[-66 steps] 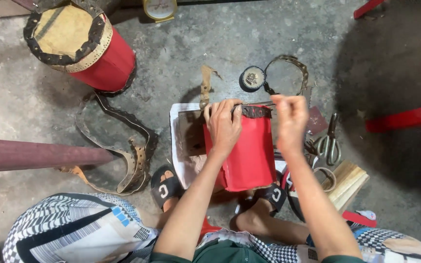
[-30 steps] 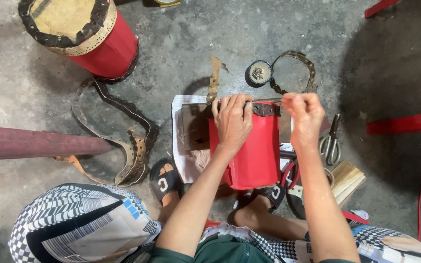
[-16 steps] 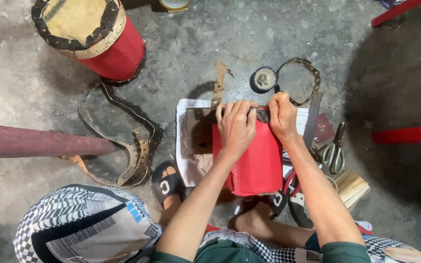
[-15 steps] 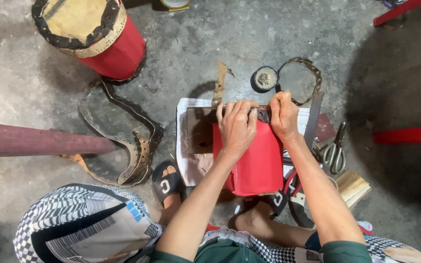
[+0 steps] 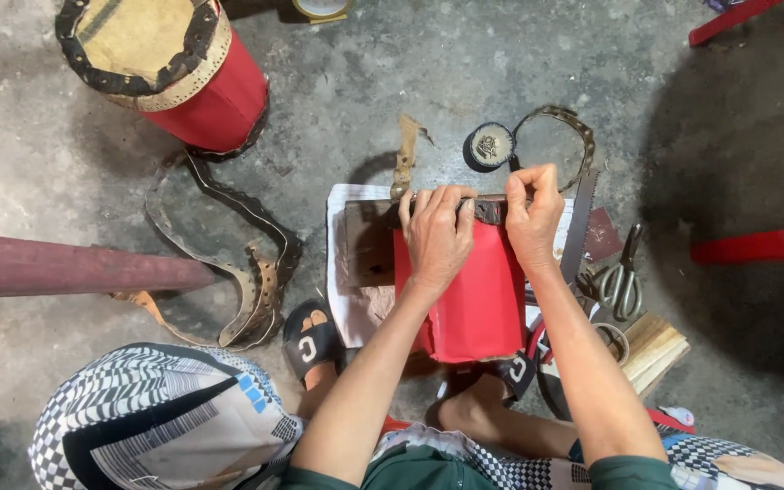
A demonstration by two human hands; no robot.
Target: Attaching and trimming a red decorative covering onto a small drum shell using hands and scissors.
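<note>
Both hands have closed in since two seconds ago, when the right hand (image 5: 533,210) was raised aside; now it pinches the dark rim (image 5: 492,207) of a red drum (image 5: 472,290) lying on the floor. Left hand (image 5: 436,238) lies flat, fingers curled over that rim. Scissors (image 5: 622,277) lie nearby, right.

Both hands' fingers crowd the red drum's (image 5: 474,290) top edge. Just beyond the right hand's (image 5: 533,218) fingertips lie a round tin (image 5: 490,145) and leather ring (image 5: 573,136); a saw blade (image 5: 579,227) blocks its outer side. Bare concrete floor (image 5: 338,100) opens beyond the left hand's (image 5: 437,238) fingers.
</note>
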